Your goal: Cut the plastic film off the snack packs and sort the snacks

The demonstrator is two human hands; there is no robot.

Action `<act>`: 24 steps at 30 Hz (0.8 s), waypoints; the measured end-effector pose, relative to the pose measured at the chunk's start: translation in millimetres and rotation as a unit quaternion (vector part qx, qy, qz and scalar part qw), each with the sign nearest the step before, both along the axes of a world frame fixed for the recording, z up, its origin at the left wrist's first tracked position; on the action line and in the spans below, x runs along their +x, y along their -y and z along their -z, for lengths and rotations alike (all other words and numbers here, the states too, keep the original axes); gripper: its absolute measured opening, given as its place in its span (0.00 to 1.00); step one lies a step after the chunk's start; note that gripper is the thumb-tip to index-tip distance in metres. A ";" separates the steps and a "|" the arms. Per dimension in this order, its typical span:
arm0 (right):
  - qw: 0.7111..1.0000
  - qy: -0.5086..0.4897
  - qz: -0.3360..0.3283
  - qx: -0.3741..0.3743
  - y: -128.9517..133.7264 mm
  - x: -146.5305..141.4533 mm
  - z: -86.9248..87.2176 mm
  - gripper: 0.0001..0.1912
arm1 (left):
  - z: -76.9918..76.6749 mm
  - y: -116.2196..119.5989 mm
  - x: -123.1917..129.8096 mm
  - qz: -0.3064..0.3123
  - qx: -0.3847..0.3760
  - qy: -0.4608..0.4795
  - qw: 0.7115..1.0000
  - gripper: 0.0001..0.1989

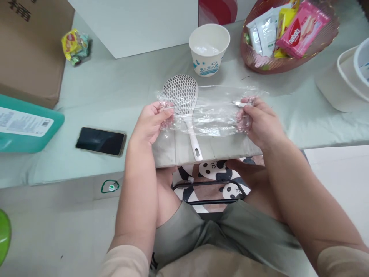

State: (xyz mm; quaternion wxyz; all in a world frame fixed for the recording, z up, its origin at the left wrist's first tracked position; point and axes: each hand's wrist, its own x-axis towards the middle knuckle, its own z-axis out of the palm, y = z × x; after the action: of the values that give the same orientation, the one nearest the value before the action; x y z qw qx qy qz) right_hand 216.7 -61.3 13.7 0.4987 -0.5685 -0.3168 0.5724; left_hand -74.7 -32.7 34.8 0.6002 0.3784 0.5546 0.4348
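Observation:
A clear plastic bag point(217, 111) is stretched sideways between my two hands above the table's front edge. My left hand point(152, 119) pinches its left end, thumb on top. At the other end my right hand point(261, 119) grips the bunched plastic, and a small whitish strip shows near those fingertips. Under the bag's left part lies a white slotted skimmer point(180, 92), its round perforated head away from me and its handle toward me. Behind the bag stands a paper cup point(209, 50) with clear plastic inside.
A phone point(100, 141) lies left of my left hand. Farther left are a teal jug point(29, 125), a cardboard box point(31, 50) and a crumpled yellow-green wrapper point(75, 46). A pink bowl point(256, 65) of packaged snacks and a white container point(331, 84) stand at the right.

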 end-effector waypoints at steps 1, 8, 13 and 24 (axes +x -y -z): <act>1.000 0.005 0.004 0.007 -0.3 0.4 1.0 0.14 | 0.0 0.0 0.3 -0.007 0.018 -0.003 1.000 0.07; 0.996 -0.009 -0.089 0.024 4.1 2.3 0.1 0.22 | 5.9 -3.0 -3.4 -0.018 0.017 -0.003 1.000 0.07; 0.996 -0.045 -0.071 0.008 5.3 -0.1 -11.1 0.19 | 3.6 -0.7 -5.2 0.005 0.020 -0.008 1.000 0.05; 0.993 -0.020 -0.060 0.099 1.5 8.4 -5.2 0.20 | -8.3 -2.8 -6.1 -0.052 0.009 0.082 0.995 0.13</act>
State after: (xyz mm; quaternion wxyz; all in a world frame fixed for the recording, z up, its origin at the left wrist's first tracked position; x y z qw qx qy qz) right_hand 225.0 -62.7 18.8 0.5236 -0.4841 -0.3957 0.5787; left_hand -80.8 -29.8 43.1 0.6166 0.3174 0.5188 0.4998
